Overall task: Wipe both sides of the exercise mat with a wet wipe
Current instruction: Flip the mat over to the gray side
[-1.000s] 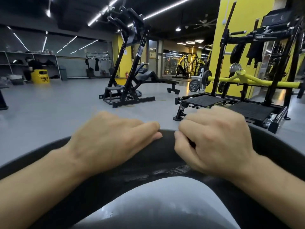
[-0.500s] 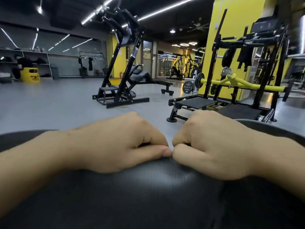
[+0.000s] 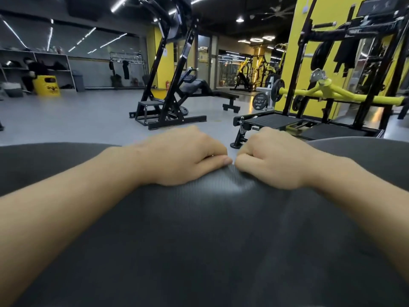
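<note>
Currently grips the exercise mat at its far edge with both hands. Fills the lower half of the head view, border to border, with the dark, fine-ribbed face of that mat. Rises to a hump at mid-frame, where the grip sits, and falls away toward both sides.

Grip, left hand: curls the fingers over the far edge, lays the thumb along the near face, clamps the exercise mat between them. Grip, right hand: same narrow, closed hold on the same edge, fingers folded over it and partly out of sight. Sits just beside the left hand, thumb tips nearly meeting; cannot tell whether in contact. Shows a pale sheen on the ribbed surface just below the thumbs. Extends both bare forearms across the near face from the lower corners.

Beyond the edge: grey floor. At centre, well apart from the hands: black machine frame, with a padded bench behind it. To the right: black rack carrying a yellow lever arm and a weight plate. Far left: yellow bin beside open shelves. Right rear: yellow pillar.
</note>
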Tool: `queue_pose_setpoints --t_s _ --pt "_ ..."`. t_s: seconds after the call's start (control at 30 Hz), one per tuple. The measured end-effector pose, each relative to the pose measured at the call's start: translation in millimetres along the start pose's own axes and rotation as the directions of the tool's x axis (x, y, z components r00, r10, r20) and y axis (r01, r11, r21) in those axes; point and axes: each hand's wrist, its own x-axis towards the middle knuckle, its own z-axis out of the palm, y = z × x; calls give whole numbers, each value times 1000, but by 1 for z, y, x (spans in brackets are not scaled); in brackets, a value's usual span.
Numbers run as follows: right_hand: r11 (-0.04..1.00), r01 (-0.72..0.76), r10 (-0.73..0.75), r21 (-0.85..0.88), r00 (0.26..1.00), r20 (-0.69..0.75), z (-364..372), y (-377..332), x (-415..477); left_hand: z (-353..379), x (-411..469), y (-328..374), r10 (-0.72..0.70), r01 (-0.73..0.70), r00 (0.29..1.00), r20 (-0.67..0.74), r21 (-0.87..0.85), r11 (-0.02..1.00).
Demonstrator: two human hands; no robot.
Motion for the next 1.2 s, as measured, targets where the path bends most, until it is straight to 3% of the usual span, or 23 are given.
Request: queue_pose_setpoints --t_s 0.1,0.23,0.33,0.43,0.63,0.8,0.93,1.2 --pt "996 -64 67 57 997 -38 11 19 23 6 14 -17 -51 52 999 -13 138 989" --pt "991 -134 133 4 981 -139 37 33 45 27 21 -47 -80 111 991 -107 328 938" --pt "990 -130 114 -59 968 -222 68 42 54 48 25 -67 -34 94 987 -154 396 914" --pt "980 -117 64 -160 950 -305 97 51 55 66 32 -75 -4 49 995 -100 450 892" --pt "983 -38 -26 -177 938 -346 103 57 44 82 31 -82 67 34 977 -203 458 888" --pt "981 0 -76 -194 922 -380 70 53 37 48 21 -66 56 87 952 -300 443 892" --pt "980 43 -113 -194 923 -367 53 42 29 30 -3 -48 -8 149 953 -301 448 881" --pt "977 94 -134 -193 968 -211 12 15 -4 4 -12 -14 31 45 976 -217 336 941"
